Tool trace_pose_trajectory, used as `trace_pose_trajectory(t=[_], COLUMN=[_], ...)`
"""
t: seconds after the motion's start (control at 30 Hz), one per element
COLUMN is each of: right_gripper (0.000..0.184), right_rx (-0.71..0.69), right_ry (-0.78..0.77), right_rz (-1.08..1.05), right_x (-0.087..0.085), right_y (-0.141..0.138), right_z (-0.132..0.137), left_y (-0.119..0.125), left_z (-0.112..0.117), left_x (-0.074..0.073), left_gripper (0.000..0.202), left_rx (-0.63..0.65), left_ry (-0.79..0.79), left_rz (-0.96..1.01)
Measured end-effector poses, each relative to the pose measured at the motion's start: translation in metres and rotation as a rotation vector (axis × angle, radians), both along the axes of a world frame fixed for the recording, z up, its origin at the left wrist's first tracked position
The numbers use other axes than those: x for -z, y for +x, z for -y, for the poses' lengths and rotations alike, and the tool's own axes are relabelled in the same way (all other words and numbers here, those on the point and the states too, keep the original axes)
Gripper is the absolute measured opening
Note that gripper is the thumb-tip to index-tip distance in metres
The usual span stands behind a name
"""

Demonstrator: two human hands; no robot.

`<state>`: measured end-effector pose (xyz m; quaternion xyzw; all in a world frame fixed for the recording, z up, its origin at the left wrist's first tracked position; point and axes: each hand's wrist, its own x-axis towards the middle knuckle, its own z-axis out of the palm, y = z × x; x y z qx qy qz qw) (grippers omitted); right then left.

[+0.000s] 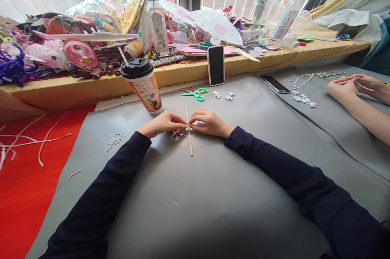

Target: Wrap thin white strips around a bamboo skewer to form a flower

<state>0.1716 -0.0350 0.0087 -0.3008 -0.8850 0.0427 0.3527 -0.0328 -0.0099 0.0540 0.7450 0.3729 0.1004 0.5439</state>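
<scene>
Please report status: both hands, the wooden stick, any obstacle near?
Left hand, right hand: fingers pinching white strand at wooden stick. Stick bare at both ends. Green scissors lie beyond, nothing blocking.

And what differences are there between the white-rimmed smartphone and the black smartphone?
The white-rimmed smartphone stands upright, while the black smartphone lies flat. The white-rimmed smartphone has a pale border; the black smartphone looks dark nearly all over. Both show dark screens.

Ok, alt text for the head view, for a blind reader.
The left hand and right hand pinch a pale strand at a wooden stick over a gray table. Beyond sit green scissors and a lidded cup, with another person's hands at right.
</scene>
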Motion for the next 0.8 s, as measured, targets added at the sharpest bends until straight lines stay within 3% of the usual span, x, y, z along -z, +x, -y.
trace_pose_trajectory(t=[0.13,0.43,0.8], right_gripper=[0.014,0.016,0.017], right_rx=[-0.005,0.011,-0.048], right_ry=[-0.013,-0.045,0.140], right_rz=[0.014,-0.004,0.139], right_x=[-0.0003,-0.0007,0.0055], right_y=[0.0002,0.0000,-0.0013], right_z=[0.0007,0.0005,-0.0008], left_y=[0.0012,0.0058,0.0041], left_z=[-0.0018,0.0001,-0.0016], left_x=[0.0021,0.0032,0.0009], left_gripper=[0.037,0.027,0.031], left_rx=[-0.006,-0.010,0.036], left_ry=[0.063,0.461,0.375], left_rz=[-0.015,-0.085,-0.183])
